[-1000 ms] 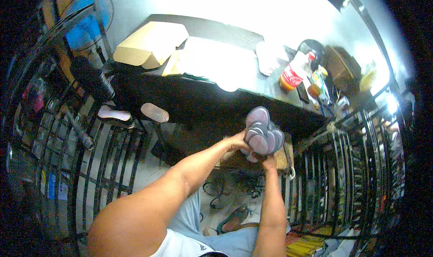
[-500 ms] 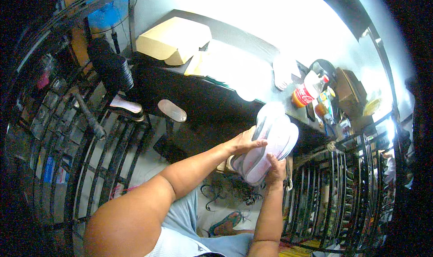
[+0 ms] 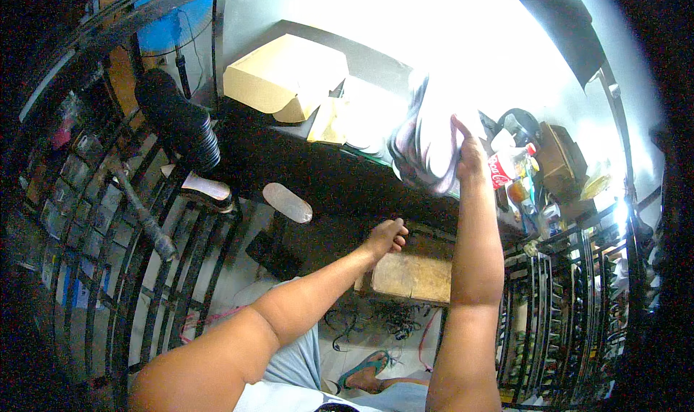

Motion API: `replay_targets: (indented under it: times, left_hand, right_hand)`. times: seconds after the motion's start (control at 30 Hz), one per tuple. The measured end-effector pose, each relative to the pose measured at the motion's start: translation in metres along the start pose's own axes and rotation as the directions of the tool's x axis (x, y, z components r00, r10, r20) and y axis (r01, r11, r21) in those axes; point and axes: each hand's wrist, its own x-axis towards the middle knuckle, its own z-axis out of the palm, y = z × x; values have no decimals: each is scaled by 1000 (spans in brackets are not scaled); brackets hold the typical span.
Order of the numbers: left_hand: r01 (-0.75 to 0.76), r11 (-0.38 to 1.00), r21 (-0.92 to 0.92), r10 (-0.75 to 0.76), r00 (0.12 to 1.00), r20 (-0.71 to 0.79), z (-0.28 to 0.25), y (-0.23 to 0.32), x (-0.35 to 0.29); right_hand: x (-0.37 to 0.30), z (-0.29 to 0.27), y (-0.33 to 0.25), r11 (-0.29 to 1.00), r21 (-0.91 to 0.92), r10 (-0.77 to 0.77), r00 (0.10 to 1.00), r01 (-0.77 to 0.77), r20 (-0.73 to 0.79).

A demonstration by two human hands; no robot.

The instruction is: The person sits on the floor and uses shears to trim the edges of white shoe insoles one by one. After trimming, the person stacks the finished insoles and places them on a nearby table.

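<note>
A stack of pale shoe insoles (image 3: pixel 426 148) is gripped at its right side by my right hand (image 3: pixel 471 150), its thumb pointing up along the stack. That arm reaches forward over the black table, and the far end of the stack is lost in glare. My left hand (image 3: pixel 388 238) is closed, its fingers curled in, with nothing seen in them. It hangs low, before the table's front and just above a worn wooden block (image 3: pixel 413 276). A single pale insole-shaped piece (image 3: pixel 288 202) rests left of the hand.
On the table stand a beige box (image 3: pixel 285 72), papers, a soda bottle (image 3: pixel 510 165) and a brown carton (image 3: pixel 560 155). Metal racks (image 3: pixel 542 296) flank both sides. A dark stack of soles (image 3: pixel 177 119) sits at left, near another sole (image 3: pixel 206 188). Black scraps (image 3: pixel 376 322) litter the floor.
My right hand has carried the insole stack forward and up over the table. The left hand has let go of it and closed. The wooden block below now shows.
</note>
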Motion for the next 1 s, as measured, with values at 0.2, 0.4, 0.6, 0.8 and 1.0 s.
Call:
replay_targets:
  times: [0.2, 0.4, 0.6, 0.8, 1.0]
  left_hand:
    - [3, 976, 219, -21, 997, 81, -4, -9, 8]
    - [-105, 850, 516, 57, 993, 107, -19, -7, -2]
    - [-289, 698, 656, 277, 953, 125, -17, -16, -7]
    - [-341, 600, 724, 197, 940, 279, -9, 0, -27]
    - [-288, 519, 805, 74, 953, 294, -7, 16, -38]
  right_hand:
    - [98, 16, 75, 855, -510, -108, 994, 90, -6]
    - [101, 36, 82, 455, -868, -289, 955, 200, 68]
    - [6, 146, 75, 32, -616, -623, 498, 787, 603]
    - [-26, 178, 120, -233, -625, -111, 619, 745, 778]
    - [-57, 138, 73, 505, -695, -512, 826, 513, 237]
